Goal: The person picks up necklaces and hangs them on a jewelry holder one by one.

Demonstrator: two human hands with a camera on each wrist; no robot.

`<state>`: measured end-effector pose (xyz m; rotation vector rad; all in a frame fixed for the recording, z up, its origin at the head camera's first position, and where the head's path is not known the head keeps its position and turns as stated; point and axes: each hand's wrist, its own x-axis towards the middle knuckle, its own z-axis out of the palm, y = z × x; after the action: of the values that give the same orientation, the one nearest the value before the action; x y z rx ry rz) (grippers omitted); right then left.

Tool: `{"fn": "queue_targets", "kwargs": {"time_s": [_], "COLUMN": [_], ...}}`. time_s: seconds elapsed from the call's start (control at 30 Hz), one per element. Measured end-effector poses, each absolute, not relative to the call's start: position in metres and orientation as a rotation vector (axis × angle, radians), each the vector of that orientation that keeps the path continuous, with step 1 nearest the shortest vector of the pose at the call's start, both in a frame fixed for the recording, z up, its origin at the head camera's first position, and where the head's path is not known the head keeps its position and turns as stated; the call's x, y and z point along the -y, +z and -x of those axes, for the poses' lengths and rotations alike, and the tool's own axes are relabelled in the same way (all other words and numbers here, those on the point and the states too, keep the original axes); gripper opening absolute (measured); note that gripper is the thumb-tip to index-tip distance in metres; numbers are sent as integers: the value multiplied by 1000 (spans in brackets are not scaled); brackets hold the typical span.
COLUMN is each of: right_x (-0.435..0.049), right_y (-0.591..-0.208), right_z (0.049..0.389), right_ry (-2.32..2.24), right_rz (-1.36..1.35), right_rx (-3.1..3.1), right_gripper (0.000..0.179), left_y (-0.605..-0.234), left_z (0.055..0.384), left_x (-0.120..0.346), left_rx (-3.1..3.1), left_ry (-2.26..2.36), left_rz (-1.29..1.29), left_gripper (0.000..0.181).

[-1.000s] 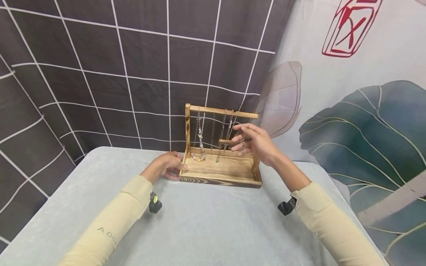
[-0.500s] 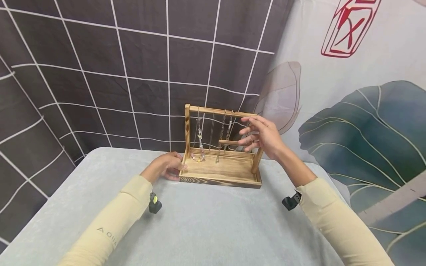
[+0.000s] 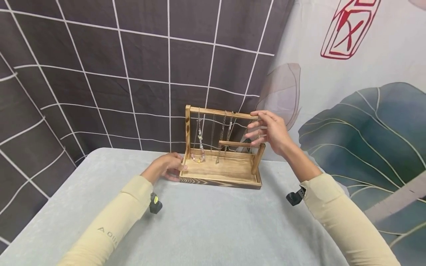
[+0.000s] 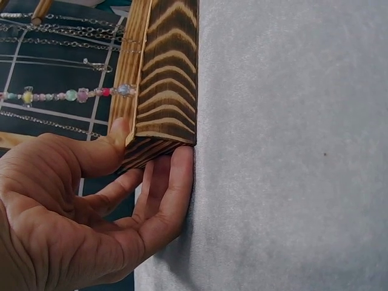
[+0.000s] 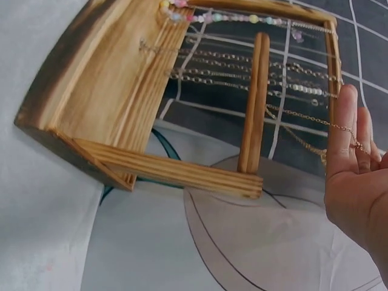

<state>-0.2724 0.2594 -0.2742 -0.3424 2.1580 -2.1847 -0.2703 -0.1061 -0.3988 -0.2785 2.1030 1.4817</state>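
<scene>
A wooden jewelry stand (image 3: 219,170) has a shallow tray below, a long top bar and a short lower bar (image 3: 233,143). My left hand (image 3: 169,165) grips the tray's left end, thumb over the rim and fingers curled against the outside, as the left wrist view shows. My right hand (image 3: 274,131) hovers by the top bar's right end with its fingers fairly straight. Across those fingers runs a thin gold chain (image 5: 297,115), stretching from near the short bar. Several necklaces hang from the top bar, among them a colored bead necklace (image 3: 200,144) and silver chains (image 3: 223,129).
The stand rests on a pale grey cloth-covered table (image 3: 206,221). Close behind hangs a dark curtain (image 3: 143,92) with white grid lines. A light curtain (image 3: 316,92) with leaf drawings stands at the right.
My right hand has moved right and slightly up, from in front of the short bar to beside the top bar's right end. My left hand keeps its grip; the stand has stayed put.
</scene>
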Motion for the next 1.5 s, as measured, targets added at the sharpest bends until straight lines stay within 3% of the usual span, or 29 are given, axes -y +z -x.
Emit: {"fn": "queue_targets", "kwargs": {"time_s": [0.9, 1.5], "right_x": [-281, -243], "right_y": [-262, -264], "right_z": [291, 297], "right_ry": [-2231, -2156], "right_rz": [280, 333], "right_rx": [-2220, -2187], "right_gripper": [37, 33], "left_y": [-398, -400], "left_z": [272, 272], "left_x": [104, 104], "left_rx": [-2113, -2101], "left_ry": [1452, 1472], "left_rz": [281, 296], "left_gripper": [57, 54]}}
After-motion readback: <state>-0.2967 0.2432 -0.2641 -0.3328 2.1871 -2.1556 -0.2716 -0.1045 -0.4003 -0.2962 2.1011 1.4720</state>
